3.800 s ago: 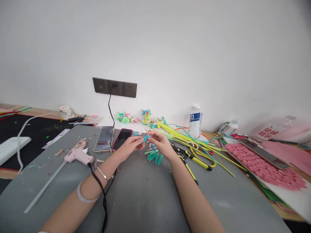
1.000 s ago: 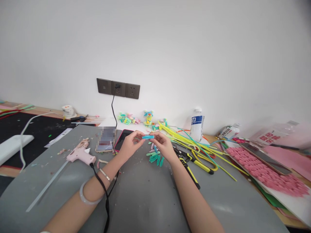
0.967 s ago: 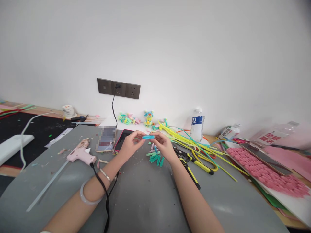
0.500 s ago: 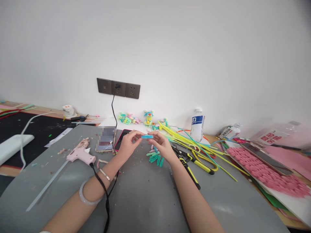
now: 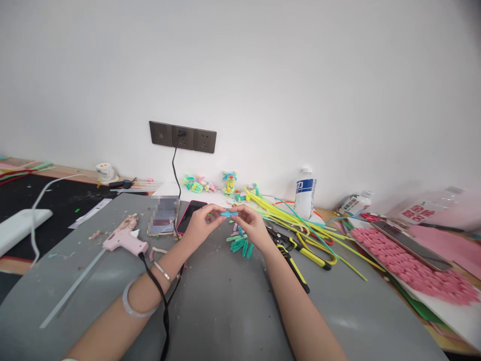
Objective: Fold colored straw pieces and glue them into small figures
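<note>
While above the grey mat (image 5: 225,316) — blue piece (image 5: 229,214) in the pinch of both hands (image 5: 203,224) (image 5: 252,225)

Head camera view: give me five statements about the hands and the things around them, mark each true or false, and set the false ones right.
1. The left hand and the right hand hold a small blue piece between them. True.
2. The yellow-and-black pliers lie to the right of the right hand. True.
3. The left hand grips the yellow-and-black pliers. False: it is on the small blue piece.
4. A pink glue gun lies on the gray mat. True.
5. The small blue piece touches the pink glue gun. False: they are well apart.
</note>
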Action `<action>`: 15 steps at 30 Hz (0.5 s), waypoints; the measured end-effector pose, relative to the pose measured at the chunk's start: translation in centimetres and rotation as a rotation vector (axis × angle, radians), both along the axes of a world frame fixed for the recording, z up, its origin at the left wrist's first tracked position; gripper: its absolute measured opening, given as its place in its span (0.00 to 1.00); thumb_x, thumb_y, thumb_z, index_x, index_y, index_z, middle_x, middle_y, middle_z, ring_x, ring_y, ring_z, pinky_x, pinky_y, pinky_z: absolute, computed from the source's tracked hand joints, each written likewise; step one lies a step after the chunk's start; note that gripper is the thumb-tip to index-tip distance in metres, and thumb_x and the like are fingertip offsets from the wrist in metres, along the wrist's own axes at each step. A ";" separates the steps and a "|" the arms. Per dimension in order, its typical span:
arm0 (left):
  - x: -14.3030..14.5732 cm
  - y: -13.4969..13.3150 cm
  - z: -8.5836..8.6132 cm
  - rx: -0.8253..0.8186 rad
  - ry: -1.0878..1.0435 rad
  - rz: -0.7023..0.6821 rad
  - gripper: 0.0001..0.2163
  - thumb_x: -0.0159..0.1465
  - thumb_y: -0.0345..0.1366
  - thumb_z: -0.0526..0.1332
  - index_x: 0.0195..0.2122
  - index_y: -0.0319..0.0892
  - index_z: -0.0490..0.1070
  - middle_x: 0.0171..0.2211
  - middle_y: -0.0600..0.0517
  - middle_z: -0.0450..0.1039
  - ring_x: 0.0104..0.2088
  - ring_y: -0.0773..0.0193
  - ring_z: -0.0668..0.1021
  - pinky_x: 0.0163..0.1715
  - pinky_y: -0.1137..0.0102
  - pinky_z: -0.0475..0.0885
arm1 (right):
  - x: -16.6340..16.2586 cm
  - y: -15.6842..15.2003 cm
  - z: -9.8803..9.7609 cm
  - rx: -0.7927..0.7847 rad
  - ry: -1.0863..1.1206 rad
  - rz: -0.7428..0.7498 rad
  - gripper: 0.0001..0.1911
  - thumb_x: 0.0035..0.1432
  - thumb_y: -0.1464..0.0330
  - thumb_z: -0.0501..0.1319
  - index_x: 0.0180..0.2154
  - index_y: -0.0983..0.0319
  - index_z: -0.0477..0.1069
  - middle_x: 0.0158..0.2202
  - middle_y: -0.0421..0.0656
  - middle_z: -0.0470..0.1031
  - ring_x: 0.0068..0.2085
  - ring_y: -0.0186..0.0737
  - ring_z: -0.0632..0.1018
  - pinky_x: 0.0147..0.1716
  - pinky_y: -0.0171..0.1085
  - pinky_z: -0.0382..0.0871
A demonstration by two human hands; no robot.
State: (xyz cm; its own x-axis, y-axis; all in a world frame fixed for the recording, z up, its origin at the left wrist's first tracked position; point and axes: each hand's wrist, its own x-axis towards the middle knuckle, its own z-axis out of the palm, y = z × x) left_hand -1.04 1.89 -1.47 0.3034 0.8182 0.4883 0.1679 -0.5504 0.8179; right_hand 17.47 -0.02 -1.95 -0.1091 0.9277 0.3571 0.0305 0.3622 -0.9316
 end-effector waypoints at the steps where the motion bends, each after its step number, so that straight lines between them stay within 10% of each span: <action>1: 0.0 0.0 0.0 -0.002 -0.007 -0.005 0.07 0.61 0.37 0.63 0.38 0.41 0.75 0.34 0.50 0.78 0.33 0.64 0.78 0.30 0.73 0.71 | 0.0 0.0 0.0 -0.009 0.006 -0.006 0.13 0.54 0.58 0.67 0.38 0.58 0.76 0.30 0.41 0.71 0.27 0.35 0.69 0.22 0.33 0.69; 15: 0.0 0.1 -0.4 -0.059 -0.053 -0.045 0.11 0.61 0.40 0.64 0.41 0.40 0.76 0.37 0.47 0.79 0.37 0.60 0.79 0.35 0.69 0.74 | 0.0 -0.1 0.4 -0.024 0.048 -0.046 0.15 0.54 0.55 0.67 0.34 0.60 0.78 0.30 0.42 0.77 0.31 0.39 0.77 0.29 0.36 0.72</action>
